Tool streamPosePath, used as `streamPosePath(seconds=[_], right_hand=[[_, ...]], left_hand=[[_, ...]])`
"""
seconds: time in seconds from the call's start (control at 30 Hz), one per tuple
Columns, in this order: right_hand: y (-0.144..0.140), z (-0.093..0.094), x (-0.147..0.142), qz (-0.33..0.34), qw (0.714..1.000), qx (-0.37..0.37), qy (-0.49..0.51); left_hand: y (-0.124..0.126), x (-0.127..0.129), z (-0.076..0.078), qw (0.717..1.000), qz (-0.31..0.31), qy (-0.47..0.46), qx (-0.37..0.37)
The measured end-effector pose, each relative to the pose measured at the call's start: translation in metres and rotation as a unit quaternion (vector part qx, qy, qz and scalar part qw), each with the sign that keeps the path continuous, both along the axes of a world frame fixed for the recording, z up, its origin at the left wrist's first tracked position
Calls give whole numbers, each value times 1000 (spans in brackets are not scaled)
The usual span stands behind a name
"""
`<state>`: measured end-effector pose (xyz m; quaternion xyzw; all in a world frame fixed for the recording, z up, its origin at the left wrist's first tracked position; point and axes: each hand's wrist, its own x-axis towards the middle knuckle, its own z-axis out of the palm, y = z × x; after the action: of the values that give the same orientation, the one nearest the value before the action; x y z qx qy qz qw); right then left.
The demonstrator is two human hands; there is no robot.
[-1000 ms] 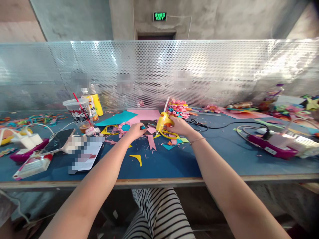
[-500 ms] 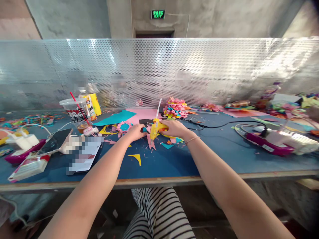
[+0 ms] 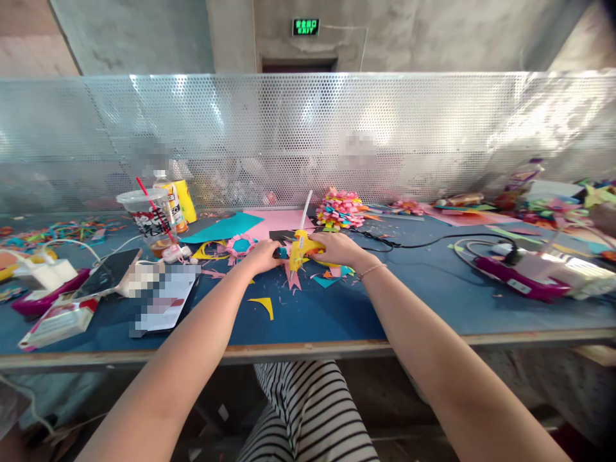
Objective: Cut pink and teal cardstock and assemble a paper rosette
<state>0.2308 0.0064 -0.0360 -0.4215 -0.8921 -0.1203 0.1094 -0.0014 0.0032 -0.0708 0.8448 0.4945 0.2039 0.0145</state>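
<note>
Burn risk: glue gun (image 3: pixel 299 248) beside left hand (image 3: pixel 262 256)

Nose-down at centre over a pink strip (image 3: pixel 295 282), gripped in right hand (image 3: pixel 338 249): could slip and scorch. At nine o'clock, pinching a teal piece (image 3: pixel 280 253) with left. At three o'clock, could snag black cord (image 3: pixel 391 244) and jerk.

From the person's head, I am looking forward and down over the table (image 3: pixel 308 324), the left hand (image 3: pixel 262 256) and right hand (image 3: pixel 335 248) showing mid-frame beyond the nearer forearms (image 3: pixel 185 350); the wide view is taking in trousers (image 3: pixel 308 410) below, mesh (image 3: pixel 289 128) and sign (image 3: pixel 305 27) above.
</note>
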Motion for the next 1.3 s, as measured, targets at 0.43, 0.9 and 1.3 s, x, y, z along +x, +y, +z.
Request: streamPosePath(seconds=[0.43,0.9,1.3], right_hand=[[-3,3,1,-5,1000,7,4],[2,1,5,-44,998,46,13],[0,2,2,-88,995,48,9]], left_hand=[[2,1,-2,1000,3,-9,4],[-1,2,1,999,30,-15,-13],[0,1,1,999,28,-25,-24]])
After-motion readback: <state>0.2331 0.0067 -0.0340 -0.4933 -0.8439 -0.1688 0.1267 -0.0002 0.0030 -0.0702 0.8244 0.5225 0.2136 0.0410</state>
